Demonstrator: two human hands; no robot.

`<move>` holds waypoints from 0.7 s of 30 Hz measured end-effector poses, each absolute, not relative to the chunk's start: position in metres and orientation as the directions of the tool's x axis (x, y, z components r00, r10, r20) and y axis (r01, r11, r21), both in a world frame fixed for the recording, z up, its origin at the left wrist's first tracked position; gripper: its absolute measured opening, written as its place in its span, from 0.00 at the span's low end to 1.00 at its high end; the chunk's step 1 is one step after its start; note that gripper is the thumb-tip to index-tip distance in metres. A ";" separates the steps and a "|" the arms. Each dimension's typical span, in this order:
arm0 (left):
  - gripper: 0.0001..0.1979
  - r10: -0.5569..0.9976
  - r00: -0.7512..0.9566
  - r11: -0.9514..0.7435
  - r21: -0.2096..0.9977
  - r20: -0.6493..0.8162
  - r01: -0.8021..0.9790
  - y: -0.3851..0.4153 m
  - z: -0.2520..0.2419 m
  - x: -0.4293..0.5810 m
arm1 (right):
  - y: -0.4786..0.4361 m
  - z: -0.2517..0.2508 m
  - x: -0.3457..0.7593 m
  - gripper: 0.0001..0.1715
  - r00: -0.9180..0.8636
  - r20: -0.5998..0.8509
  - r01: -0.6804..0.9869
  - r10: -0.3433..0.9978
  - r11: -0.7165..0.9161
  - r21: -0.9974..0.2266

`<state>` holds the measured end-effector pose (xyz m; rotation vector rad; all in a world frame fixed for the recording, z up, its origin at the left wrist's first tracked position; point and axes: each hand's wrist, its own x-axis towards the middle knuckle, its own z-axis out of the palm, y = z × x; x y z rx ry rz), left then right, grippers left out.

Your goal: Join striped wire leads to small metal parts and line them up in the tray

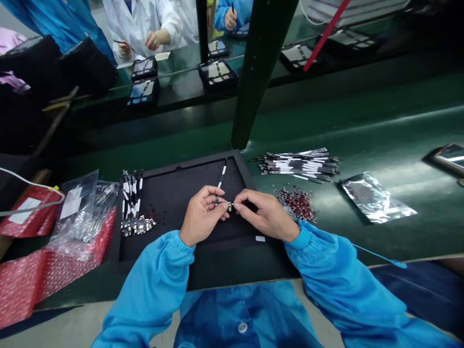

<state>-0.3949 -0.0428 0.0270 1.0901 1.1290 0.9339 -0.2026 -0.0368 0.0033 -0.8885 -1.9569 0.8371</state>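
Head view: left hand (203,216) and right hand (266,215) pinched on a small metal part (229,207) (partly hidden)

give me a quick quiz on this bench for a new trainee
1. Which is nearer the pile of small red pieces: the left hand or the right hand?
2. True or false: the bundle of striped strips lies inside the black tray.
3. What colour is the bubble wrap left of the tray?

Key: 1. right hand; 2. false, it lies beside the tray on the green bench; 3. red
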 end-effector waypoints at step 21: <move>0.23 0.959 0.200 0.194 0.980 -0.201 0.055 -0.044 0.024 -0.395 | -0.035 0.003 -0.198 0.05 -0.490 0.338 0.288 0.804 0.515 -0.807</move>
